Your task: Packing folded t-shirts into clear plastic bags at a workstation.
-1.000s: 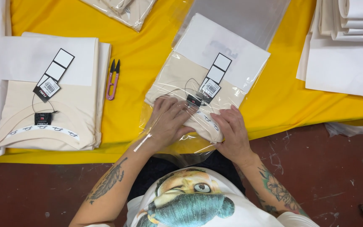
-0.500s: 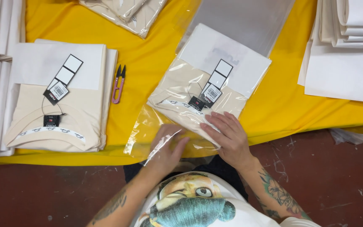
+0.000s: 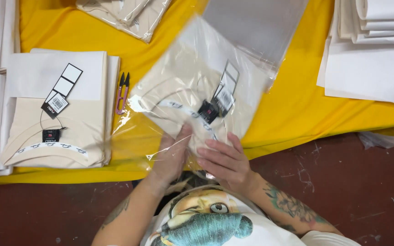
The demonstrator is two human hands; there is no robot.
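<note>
At the left a stack of folded cream shirts [image 3: 53, 132] is waiting on the yellow table [image 3: 297, 109], purple snips [image 3: 122, 93] lying just beside it; your left hand [image 3: 172, 157] is lying flat, fingers extended, inside the mouth of the clear bag [image 3: 197, 91]; your right hand [image 3: 224, 161] is pressing open-palmed on the folded shirt [image 3: 183, 98] inside it; you seem to be seating the shirt, so next you will likely need to close the flap squarely.

Yellow cloth [image 3: 297, 114] covers the counter, lit bright and even. Below its edge, a dark red floor [image 3: 365, 191], scuffed, flecked with pale marks and scratches.
</note>
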